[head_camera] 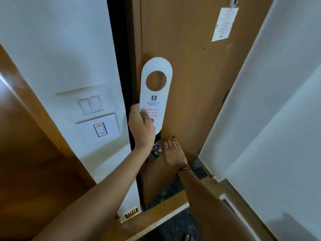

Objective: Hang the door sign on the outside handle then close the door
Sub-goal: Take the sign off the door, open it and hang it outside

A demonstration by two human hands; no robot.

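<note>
My left hand [141, 126] grips the lower end of a white door sign [157, 91] with red "Please do not disturb" lettering and a round hole near its top. I hold it upright in front of the brown wooden door [191, 70], which looks shut against its dark frame. My right hand [172, 151] reaches below the sign, fingers spread against the door, thumb and forefinger at the dark metal lock hardware [156, 150]. The handle itself is mostly hidden behind my hands and the sign.
A white wall [52, 49] at the left carries a switch panel [90, 104] and a card switch [100, 129]. A paper notice [224, 24] hangs high on the door under a peephole [233, 1]. A white wall [278, 110] stands at the right. Dark stone threshold [166, 193] below.
</note>
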